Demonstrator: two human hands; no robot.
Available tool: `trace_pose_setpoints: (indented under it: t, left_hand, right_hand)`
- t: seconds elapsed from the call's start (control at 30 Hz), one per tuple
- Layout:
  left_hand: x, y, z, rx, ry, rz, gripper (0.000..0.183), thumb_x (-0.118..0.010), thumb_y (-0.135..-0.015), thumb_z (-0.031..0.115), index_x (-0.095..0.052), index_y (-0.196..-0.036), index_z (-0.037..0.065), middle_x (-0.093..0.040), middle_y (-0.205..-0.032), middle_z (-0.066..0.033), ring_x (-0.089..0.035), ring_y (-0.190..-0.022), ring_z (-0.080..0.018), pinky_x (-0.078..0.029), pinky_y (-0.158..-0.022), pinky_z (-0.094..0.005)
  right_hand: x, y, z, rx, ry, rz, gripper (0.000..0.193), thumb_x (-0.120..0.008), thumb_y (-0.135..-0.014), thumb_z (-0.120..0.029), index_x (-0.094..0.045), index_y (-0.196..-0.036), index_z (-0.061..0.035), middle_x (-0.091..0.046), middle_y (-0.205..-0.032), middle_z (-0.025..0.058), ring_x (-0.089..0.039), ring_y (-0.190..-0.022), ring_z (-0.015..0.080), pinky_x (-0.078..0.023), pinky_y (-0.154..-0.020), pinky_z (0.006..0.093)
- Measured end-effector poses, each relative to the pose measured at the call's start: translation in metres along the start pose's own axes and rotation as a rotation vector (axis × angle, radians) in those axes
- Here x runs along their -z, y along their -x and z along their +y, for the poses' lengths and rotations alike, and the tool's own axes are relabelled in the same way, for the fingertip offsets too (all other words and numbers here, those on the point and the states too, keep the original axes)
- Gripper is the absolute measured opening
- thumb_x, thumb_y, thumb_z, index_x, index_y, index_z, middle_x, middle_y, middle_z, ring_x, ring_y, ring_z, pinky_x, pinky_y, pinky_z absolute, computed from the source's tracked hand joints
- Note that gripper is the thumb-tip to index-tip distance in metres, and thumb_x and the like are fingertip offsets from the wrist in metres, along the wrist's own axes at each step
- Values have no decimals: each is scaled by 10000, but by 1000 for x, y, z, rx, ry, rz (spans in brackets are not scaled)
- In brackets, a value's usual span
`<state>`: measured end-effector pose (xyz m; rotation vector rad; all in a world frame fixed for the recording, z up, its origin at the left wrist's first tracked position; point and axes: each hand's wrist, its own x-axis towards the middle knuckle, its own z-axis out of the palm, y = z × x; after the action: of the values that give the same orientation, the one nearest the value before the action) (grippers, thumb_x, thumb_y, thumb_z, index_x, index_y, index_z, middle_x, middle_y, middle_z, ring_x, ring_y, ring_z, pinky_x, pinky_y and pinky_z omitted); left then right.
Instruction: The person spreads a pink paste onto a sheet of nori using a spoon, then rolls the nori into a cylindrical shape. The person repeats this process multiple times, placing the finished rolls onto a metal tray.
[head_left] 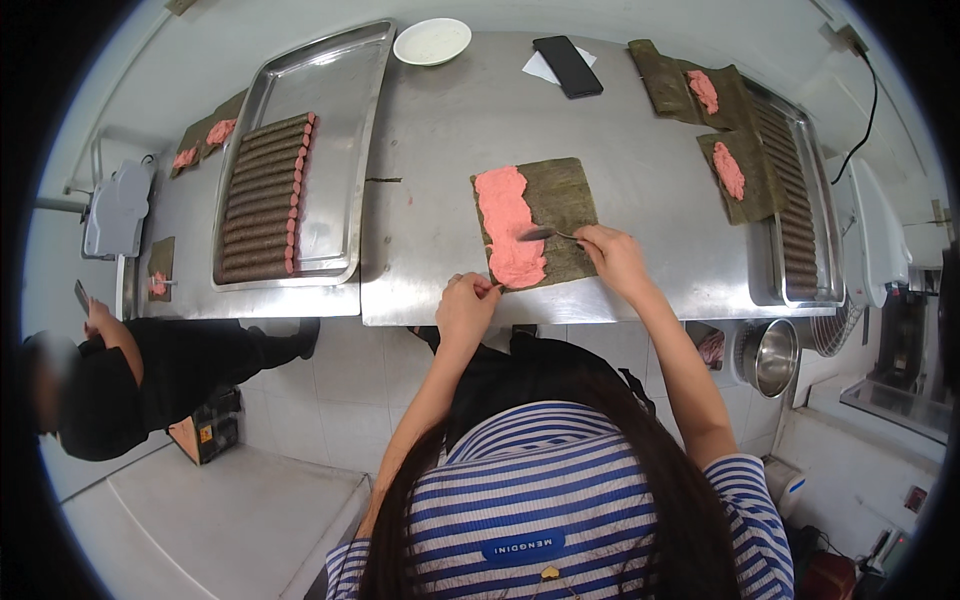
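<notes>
A dark green seaweed sheet [568, 200] lies flat on the metal table before me. Pink paste [508, 215] covers roughly its left half in a thick, uneven layer. My right hand [614, 258] is closed round the handle of a metal spoon [537, 234], whose dark-looking head rests at the paste's right edge. At the sheet's near left corner, my left hand [467, 304] pinches the edge between thumb and fingers, close to the paste.
Metal trays [372, 140] [812, 150] with rows of seaweed rolls [262, 200] flank me. More seaweed sheets with paste lumps [728, 170] lie at right and far left. A white bowl [432, 42] and a phone [568, 66] sit at the back. Another person [190, 370] stands left.
</notes>
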<state>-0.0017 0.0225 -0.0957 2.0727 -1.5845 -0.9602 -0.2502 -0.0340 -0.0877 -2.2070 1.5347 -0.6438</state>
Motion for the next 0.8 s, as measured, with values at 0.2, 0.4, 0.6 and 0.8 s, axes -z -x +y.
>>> trace_pose_setpoints:
  t: [0.2, 0.4, 0.6, 0.8]
  left_hand:
    - [2, -3, -2, 24, -52, 11, 194, -732, -736, 219, -641, -803, 61, -632, -818, -95, -639, -762, -279, -508, -674, -403]
    - [0, -8, -6, 6, -49, -14, 201, -747, -720, 219, -638, -794, 67, -634, -818, -96, -633, -756, -288, -505, -675, -413]
    - [1, -10, -5, -5, -54, -34, 202, -748, -717, 218, -634, -784, 66, -635, -817, -97, -633, -762, -295, -503, -676, -415]
    - [3, -9, -9, -7, -60, -35, 203, -744, -717, 220, -631, -774, 60, -635, -815, -111, -631, -767, -312, -501, -674, -426]
  right_hand:
    - [18, -8, -45, 287, 303, -258, 234, -569, -762, -83, -689, -962, -67, -650, -781, 75, -660, -771, 266, -516, -624, 399]
    - [4, -48, -44, 346, 398, -287, 144, -568, -748, -88, -680, -832, -57, -654, -804, 95, -669, -749, 275, -519, -610, 401]
    - [1, -81, -36, 237, 422, -73, 113, -570, -754, -78, -680, -775, -66, -648, -813, 98, -665, -751, 291, -516, -614, 416]
    - [27, -46, -55, 271, 383, -402, 107, -582, -753, -78, -687, -768, -77, -630, -847, 88, -655, -754, 303, -510, -619, 432]
